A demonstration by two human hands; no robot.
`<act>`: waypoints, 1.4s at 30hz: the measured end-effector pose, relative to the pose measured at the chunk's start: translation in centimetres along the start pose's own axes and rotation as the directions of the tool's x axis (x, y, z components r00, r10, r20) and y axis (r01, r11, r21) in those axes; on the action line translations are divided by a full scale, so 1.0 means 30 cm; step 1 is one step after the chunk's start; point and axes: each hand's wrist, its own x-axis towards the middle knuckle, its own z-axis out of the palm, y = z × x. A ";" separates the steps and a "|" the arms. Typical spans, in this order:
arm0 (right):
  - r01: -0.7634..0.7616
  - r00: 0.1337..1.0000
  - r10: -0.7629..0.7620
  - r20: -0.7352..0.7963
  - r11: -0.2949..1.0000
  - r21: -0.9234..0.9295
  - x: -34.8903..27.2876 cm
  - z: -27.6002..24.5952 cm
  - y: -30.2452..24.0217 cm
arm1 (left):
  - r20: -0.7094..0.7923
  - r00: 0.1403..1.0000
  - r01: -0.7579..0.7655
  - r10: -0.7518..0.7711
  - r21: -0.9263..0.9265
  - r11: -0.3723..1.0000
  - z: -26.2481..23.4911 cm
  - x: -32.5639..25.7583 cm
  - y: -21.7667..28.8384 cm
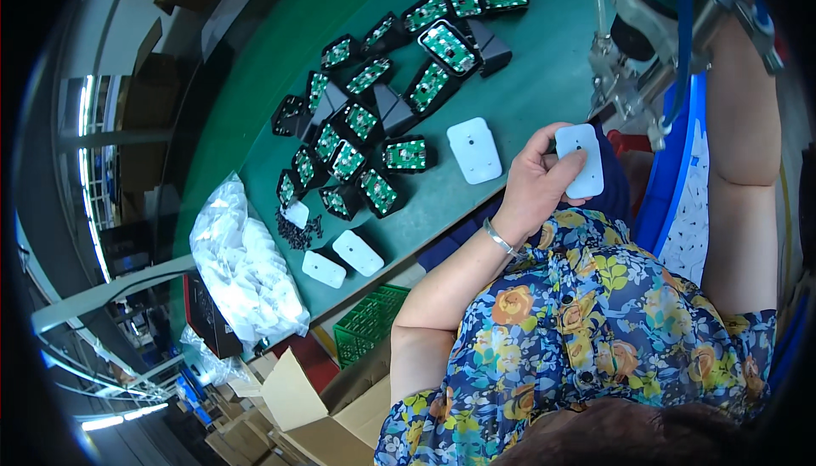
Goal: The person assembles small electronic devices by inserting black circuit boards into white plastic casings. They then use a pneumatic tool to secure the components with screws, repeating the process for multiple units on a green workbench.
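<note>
One white cover plate [580, 160] is gripped in the left hand [534, 181]; right hand's grip hidden.

Table: green work table [544, 58].
Middle: black housings with green circuit boards [387, 101], clustered.
Near edge: white cover [474, 150], two white covers [342, 260], small pile of black screws [299, 230].
Left end: clear bag of white parts [242, 266].

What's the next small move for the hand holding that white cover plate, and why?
Probably bring the white cover plate under the hanging power screwdriver. The left hand grips the plate just below the tool's tip, and the right hand is up on the tool. Loose screws and open black housings lie on the green table.
</note>
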 end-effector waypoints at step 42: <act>-0.106 0.960 0.026 -0.280 0.956 -0.275 -0.166 -0.031 0.010 | -0.016 0.999 0.036 -0.040 -0.198 0.980 -0.022 0.017 -0.025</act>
